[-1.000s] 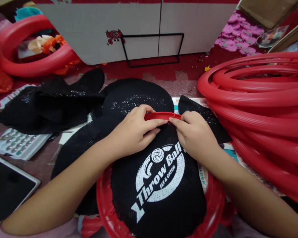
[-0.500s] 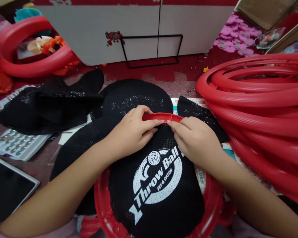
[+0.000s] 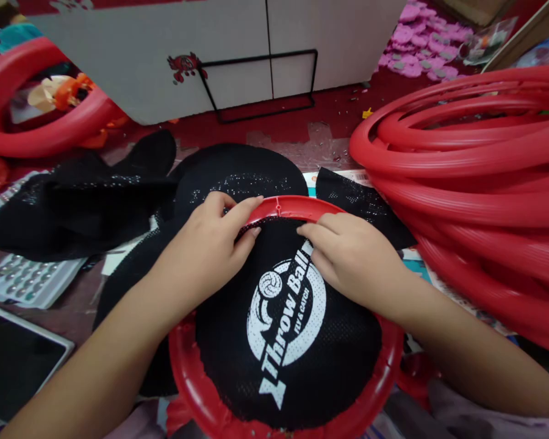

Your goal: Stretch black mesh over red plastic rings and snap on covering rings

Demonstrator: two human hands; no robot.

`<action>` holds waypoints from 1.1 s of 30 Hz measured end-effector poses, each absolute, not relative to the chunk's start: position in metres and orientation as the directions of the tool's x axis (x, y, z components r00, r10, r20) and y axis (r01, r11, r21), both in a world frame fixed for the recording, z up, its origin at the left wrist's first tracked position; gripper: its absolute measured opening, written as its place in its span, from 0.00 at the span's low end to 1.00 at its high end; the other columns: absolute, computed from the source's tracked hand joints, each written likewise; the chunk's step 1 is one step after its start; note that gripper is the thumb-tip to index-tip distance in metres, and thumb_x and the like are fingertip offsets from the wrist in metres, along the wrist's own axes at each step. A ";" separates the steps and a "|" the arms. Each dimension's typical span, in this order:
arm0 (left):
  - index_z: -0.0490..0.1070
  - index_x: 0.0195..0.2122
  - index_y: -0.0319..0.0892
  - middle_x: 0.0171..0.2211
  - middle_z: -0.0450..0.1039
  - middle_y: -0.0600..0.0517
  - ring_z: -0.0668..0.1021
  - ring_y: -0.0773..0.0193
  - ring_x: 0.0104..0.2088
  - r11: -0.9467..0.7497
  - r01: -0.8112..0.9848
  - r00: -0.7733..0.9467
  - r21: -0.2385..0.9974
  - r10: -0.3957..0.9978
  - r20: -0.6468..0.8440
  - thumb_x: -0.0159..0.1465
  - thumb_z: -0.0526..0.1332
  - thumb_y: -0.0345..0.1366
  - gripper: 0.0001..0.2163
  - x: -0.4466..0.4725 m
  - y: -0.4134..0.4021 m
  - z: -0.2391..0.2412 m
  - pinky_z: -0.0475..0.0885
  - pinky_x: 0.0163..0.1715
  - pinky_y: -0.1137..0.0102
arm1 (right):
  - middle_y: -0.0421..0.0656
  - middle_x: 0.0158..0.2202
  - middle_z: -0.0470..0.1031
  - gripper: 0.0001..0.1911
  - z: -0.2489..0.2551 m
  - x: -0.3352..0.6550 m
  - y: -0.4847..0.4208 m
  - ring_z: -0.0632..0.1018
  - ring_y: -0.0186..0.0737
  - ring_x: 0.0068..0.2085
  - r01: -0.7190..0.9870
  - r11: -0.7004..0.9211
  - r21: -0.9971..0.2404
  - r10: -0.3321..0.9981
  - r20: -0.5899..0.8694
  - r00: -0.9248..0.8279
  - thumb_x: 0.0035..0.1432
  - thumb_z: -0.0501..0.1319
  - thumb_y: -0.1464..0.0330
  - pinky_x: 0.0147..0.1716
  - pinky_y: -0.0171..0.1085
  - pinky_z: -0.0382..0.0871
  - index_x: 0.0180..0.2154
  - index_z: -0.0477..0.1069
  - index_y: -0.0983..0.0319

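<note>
A round black mesh fabric piece [image 3: 242, 317] with a white "Throw Ball Fly & Catch" print lies inside a red plastic ring [image 3: 185, 366] in front of me. My left hand [image 3: 205, 244] is closed over the far-left rim, forefinger along the ring and thumb at the fabric's edge. At the far right, my right hand [image 3: 352, 259] has its fingers pressed together on the fabric edge beside the rim; its fingertips are partly hidden. Between the two hands the ring's inner channel is exposed, with a small peg in it.
Stacked red rings [image 3: 476, 201] rise at the right. More black mesh pieces [image 3: 242, 171] lie beyond my hands and to the left. A white tray [image 3: 32, 280] of small shiny round parts and a dark white-edged panel [image 3: 18, 353] sit left. Behind stands a white panel [image 3: 155, 67] with a black wire frame.
My hands have moved apart along the rim, exposing the stretch between them. The fabric now lies flatter, its print turned steeper, and the view has shifted slightly.
</note>
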State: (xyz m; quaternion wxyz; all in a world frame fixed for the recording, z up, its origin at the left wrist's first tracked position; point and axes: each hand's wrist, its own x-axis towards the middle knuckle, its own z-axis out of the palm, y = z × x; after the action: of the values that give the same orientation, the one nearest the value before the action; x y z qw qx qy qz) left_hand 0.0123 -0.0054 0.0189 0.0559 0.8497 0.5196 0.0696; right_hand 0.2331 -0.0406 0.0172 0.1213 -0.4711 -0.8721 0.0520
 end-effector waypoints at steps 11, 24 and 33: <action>0.76 0.39 0.39 0.50 0.72 0.46 0.73 0.57 0.53 -0.625 0.622 0.662 0.473 0.741 0.109 0.64 0.56 0.37 0.11 0.028 0.020 0.020 0.68 0.55 0.62 | 0.49 0.49 0.75 0.21 0.013 0.231 -0.039 0.76 0.45 0.49 0.720 0.510 -0.471 0.860 0.312 -0.404 0.60 0.53 0.76 0.48 0.45 0.72 0.55 0.67 0.66; 0.70 0.30 0.39 0.43 0.70 0.47 0.75 0.61 0.43 -0.581 0.614 0.626 0.533 0.770 0.118 0.65 0.56 0.35 0.09 0.026 0.017 0.020 0.71 0.44 0.65 | 0.47 0.33 0.74 0.16 0.013 0.235 -0.037 0.74 0.37 0.31 0.664 0.651 -0.368 0.758 0.360 -0.544 0.60 0.52 0.78 0.30 0.35 0.70 0.39 0.78 0.65; 0.70 0.37 0.41 0.48 0.68 0.46 0.72 0.59 0.52 -0.604 0.575 0.643 0.551 0.751 0.152 0.65 0.57 0.36 0.05 0.015 0.006 0.016 0.68 0.52 0.62 | 0.45 0.34 0.73 0.15 0.016 0.236 -0.037 0.73 0.34 0.35 0.487 0.786 -0.380 0.615 0.551 -0.563 0.65 0.50 0.74 0.34 0.33 0.70 0.37 0.76 0.64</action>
State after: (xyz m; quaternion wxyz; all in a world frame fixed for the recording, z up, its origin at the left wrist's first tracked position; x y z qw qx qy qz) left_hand 0.0146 0.0065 0.0160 0.2336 0.8757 0.3785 0.1880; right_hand 0.2359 -0.0372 0.0157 0.3467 -0.3134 -0.8792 0.0928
